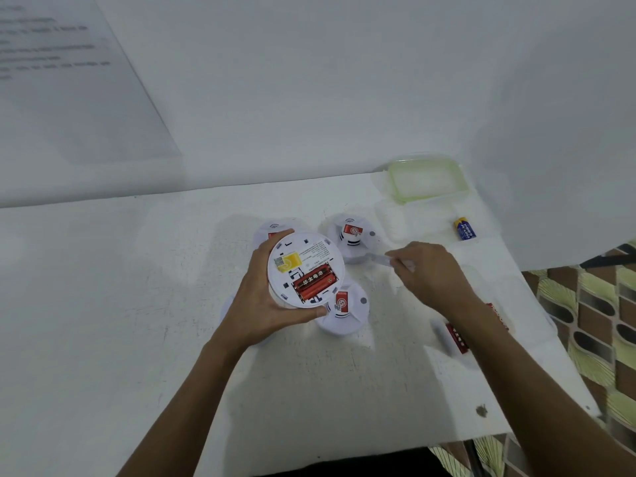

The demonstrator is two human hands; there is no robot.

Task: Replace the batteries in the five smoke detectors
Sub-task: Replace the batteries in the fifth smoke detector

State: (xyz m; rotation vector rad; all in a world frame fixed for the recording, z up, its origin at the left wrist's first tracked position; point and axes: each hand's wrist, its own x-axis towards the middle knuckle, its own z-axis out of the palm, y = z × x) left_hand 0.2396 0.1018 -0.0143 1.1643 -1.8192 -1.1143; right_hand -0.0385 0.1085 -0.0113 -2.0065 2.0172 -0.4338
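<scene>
My left hand [256, 297] grips a white smoke detector [305, 270] turned back side up, its open bay showing two red batteries [315, 281]. My right hand [428, 271] pinches a small white battery cover [378, 259], held to the right of that detector. Three more detectors show on the table: one behind the held one [275, 227], one at the back right [354, 237], one just below [347, 311]. Another white shape [227, 306] peeks out under my left wrist. A blue battery [465, 228] lies at the far right.
A clear green-rimmed lid [426, 180] sits at the table's back right corner, with a clear container [406, 218] beside it. A red battery pack [457, 337] lies partly under my right forearm. The table edge [550, 318] runs along the right; patterned floor lies beyond.
</scene>
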